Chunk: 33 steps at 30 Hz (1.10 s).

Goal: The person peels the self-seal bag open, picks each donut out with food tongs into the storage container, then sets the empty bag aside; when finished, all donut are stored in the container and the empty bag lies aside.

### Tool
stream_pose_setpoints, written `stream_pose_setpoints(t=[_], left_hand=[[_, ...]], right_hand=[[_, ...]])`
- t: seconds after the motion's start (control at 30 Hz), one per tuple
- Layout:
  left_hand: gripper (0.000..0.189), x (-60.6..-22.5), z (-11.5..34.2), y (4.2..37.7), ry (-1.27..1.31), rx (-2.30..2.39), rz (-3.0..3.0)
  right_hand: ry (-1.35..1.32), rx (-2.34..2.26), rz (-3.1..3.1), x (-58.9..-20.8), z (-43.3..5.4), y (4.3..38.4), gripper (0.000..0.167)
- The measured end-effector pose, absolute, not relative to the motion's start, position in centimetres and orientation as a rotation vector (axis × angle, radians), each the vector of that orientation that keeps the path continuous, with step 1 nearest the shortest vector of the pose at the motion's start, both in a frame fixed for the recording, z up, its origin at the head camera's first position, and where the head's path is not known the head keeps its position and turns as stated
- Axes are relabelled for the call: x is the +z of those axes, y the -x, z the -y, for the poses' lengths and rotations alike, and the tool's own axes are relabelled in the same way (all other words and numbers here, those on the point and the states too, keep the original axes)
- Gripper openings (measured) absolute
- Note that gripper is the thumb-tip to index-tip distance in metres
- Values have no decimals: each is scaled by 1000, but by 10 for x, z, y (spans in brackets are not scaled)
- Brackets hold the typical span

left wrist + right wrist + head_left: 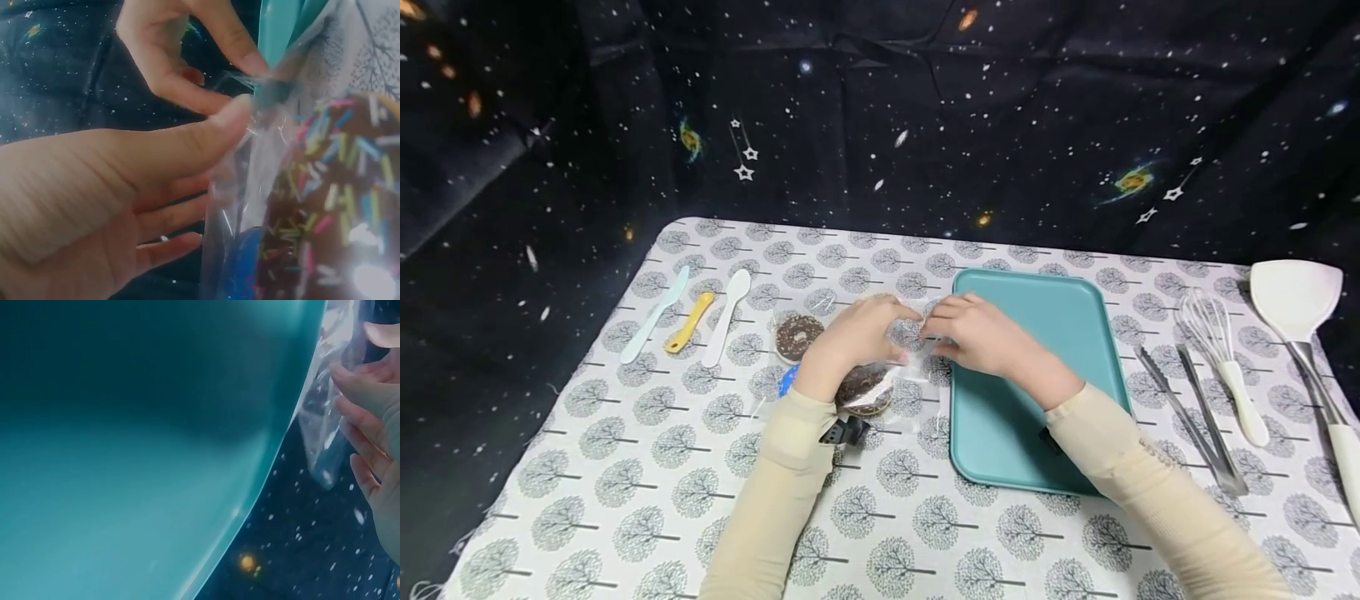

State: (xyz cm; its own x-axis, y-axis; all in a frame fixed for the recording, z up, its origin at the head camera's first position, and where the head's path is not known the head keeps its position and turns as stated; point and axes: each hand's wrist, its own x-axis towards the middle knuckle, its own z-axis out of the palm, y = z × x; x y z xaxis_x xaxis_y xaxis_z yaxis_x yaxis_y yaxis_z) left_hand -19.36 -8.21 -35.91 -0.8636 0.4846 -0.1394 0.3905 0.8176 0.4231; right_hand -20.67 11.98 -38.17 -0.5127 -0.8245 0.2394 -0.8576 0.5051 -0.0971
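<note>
A clear plastic bag (pixel 917 371) with sprinkled chocolate donuts (pixel 799 337) and a blue donut (pixel 787 380) in it lies on the cloth, left of the teal tray. My left hand (pixel 863 332) reaches over it and pinches the bag's edge between thumb and fingers, the thumb (pixel 234 115) right at the plastic. Facing it, my right hand (pixel 973 333) pinches the same edge from the tray side, its forearm across the tray (pixel 1037 454). In the right wrist view, a loose corner of the bag (pixel 328 450) hangs below the right hand's fingertips (pixel 342 374).
To the left lie a pale green knife (pixel 655 317), a yellow-handled utensil (pixel 690 323) and a white spoon (pixel 728 312). Right of the tray are metal tongs (pixel 1198 425), a whisk (pixel 1228 367) and a white spatula (pixel 1296 300). A dark starry curtain (pixel 880 108) hangs behind the table.
</note>
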Motion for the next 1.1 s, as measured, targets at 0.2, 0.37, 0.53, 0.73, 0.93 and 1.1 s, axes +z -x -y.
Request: stream_pose_setpoints(t=[0.2, 0.37, 0.53, 0.73, 0.93, 1.1], left_hand=[[48, -363, 80, 195, -660, 568, -2728], [35, -366, 80, 197, -601, 578, -2726], [36, -368, 82, 198, -604, 592, -2724], [43, -370, 85, 200, -593, 635, -2721], [44, -371, 85, 201, -609, 610, -2736], [46, -372, 85, 202, -605, 610, -2739]], right_hand=[[-1554, 246, 2522, -383, -108, 198, 14], [-1538, 147, 2538, -385, -105, 196, 10], [-1499, 140, 2528, -390, -106, 195, 8], [-1495, 129, 2525, -393, -103, 195, 20], [-1495, -1, 2461, -394, -99, 194, 8], [-1461, 6, 2495, -392, -104, 193, 7]])
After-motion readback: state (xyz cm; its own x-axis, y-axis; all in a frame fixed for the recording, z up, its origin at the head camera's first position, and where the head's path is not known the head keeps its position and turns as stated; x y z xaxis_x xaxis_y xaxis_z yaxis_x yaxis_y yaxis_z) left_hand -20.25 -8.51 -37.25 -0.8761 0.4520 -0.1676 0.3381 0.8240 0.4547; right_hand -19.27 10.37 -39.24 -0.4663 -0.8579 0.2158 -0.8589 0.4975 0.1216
